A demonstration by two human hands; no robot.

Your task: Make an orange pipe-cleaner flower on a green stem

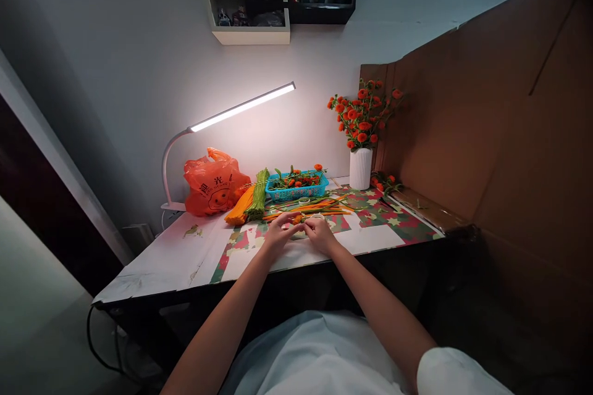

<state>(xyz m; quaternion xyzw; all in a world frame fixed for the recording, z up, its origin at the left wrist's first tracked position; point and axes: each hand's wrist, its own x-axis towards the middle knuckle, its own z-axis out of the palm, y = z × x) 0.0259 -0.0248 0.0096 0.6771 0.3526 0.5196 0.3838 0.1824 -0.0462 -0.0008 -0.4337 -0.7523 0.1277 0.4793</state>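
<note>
Both my hands meet over the middle of the table (152, 259). My left hand (280, 229) has its fingers curled and pinched around a small orange pompom flower (297, 220). My right hand (319, 231) is closed too, fingertips pressed to the same small piece, which seems to have a green stem. Just beyond the hands lie loose orange and green pipe cleaners (319, 205). A bundle of orange and green pipe cleaners (250, 200) lies to the left of them.
A blue basket (296, 190) with finished orange flowers stands behind the hands. A white vase (360, 166) of orange flowers is at the back right, an orange plastic bag (213, 182) and a lit desk lamp (241, 108) at the back left. Cardboard walls (486, 136) close the right side.
</note>
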